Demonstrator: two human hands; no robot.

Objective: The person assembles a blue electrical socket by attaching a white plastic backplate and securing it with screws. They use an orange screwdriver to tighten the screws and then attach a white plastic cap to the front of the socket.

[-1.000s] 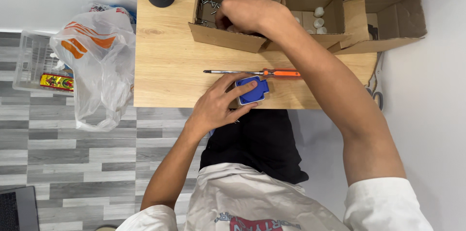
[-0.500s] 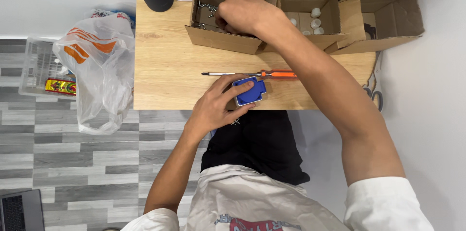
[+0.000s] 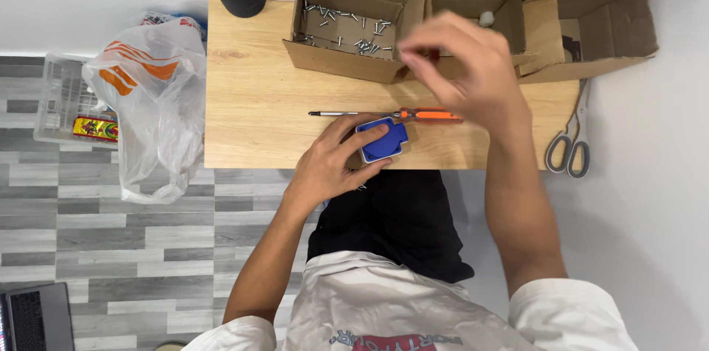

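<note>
On the desk (image 3: pixel 258 115), left hand (image 3: pixel 332 166) grasping a blue socket (image 3: pixel 382 140); at one o'clock, right hand (image 3: pixel 465 70), fingers pinching together, contents unclear.

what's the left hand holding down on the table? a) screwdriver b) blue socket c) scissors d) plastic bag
b: the left hand rests its fingers on the blue socket at the table's front edge, while the screwdriver lies just behind it, untouched by that hand.
</note>
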